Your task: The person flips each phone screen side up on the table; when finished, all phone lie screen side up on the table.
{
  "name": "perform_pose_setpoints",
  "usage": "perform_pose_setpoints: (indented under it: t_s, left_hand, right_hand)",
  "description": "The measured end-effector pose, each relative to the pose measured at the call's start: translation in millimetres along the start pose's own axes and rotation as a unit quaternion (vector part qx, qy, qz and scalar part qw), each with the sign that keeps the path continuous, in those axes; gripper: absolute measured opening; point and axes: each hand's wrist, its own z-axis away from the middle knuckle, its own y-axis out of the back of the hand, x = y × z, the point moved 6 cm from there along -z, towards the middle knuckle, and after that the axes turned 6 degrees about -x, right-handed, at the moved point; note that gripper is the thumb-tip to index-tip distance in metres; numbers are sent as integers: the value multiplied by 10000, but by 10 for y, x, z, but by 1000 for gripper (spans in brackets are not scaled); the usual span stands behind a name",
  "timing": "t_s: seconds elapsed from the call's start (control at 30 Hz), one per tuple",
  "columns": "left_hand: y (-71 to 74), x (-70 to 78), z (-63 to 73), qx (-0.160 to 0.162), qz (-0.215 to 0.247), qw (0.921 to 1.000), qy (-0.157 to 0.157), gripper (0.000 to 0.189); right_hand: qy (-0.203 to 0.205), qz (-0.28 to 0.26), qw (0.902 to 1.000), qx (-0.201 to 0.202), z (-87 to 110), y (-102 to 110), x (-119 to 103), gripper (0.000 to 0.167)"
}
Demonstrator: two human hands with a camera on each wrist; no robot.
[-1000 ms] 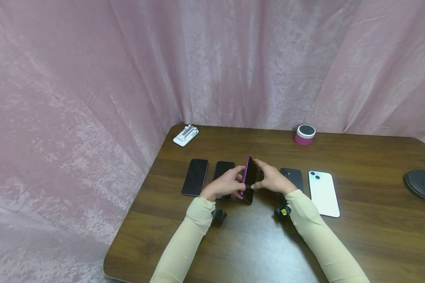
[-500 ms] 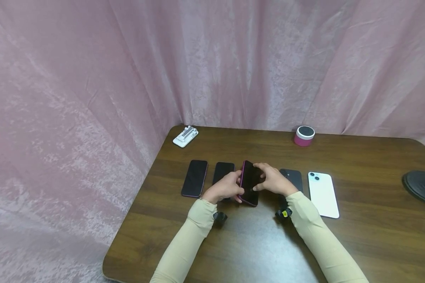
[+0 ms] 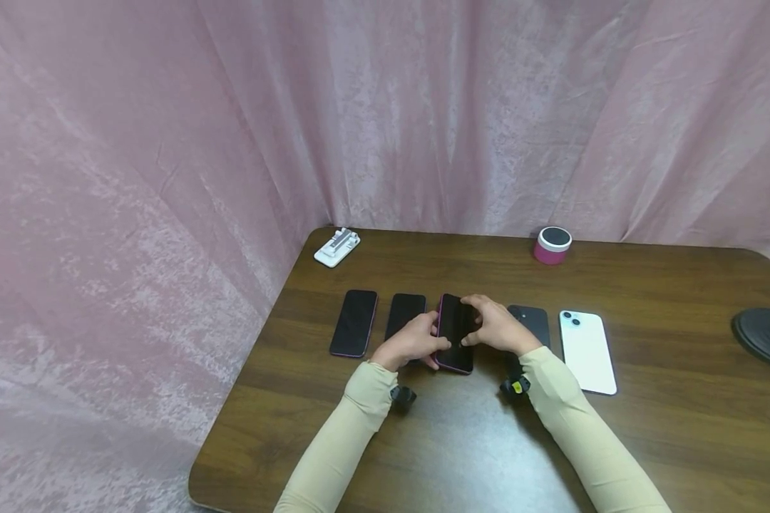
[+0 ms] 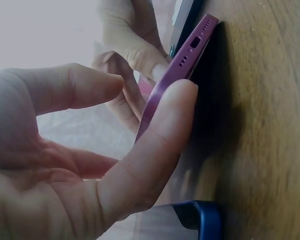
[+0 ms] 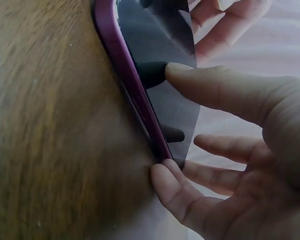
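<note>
Both hands are at a purple-edged smartphone (image 3: 454, 320), screen up and low over the table. My left hand (image 3: 413, 338) holds its left side, a finger (image 4: 177, 112) against the lower end near the charging port and the thumb over the screen. My right hand (image 3: 497, 329) holds the far right part, one fingertip (image 5: 164, 180) at the corner and the thumb above the glass. Left of it lie a dark-screened phone (image 3: 405, 311), partly behind my left hand, and another purple-edged phone (image 3: 353, 323). A dark phone (image 3: 530, 323) lies back up beside my right hand, partly hidden.
A white phone (image 3: 587, 353) lies back up at the right. A white plastic stand (image 3: 336, 247) sits at the far left corner, and a pink and white round container (image 3: 552, 246) at the back. A round black base (image 3: 766, 336) stands far right on the wooden table (image 3: 667, 427).
The phone between my hands has turned from nearly on edge to almost flat, screen up, and has come down toward the table. The other phones have not moved.
</note>
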Motion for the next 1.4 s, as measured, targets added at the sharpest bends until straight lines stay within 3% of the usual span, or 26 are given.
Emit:
perform_pose_setpoints:
  t_s: [0.1, 0.33, 0.67, 0.9, 1.2, 1.4]
  left_hand:
    - [-25, -6, -7, 8, -83, 10000, 27, 45]
    - [-52, 34, 30, 103, -624, 9980, -44, 63]
    - [-83, 91, 26, 369, -1171, 9921, -267, 63]
    - [-158, 140, 61, 253, -1616, 9865, 10, 75]
    - [-240, 194, 109, 137, -2527, 9671, 262, 84]
    - [-269, 193, 121, 54, -2797, 9591, 437, 84]
  right_hand:
    - [-50, 57, 10000, 18, -3, -9, 12, 82]
    - [-159, 137, 9997, 116, -20, -19, 38, 79]
    - [-538, 2, 9983, 216, -15, -36, 35, 76]
    - [-753, -51, 9967, 297, 11, -1, -17, 73]
    - [-793, -108, 9961, 362, -1, -17, -31, 72]
    - [-853, -136, 9957, 350, -3, -29, -34, 70]
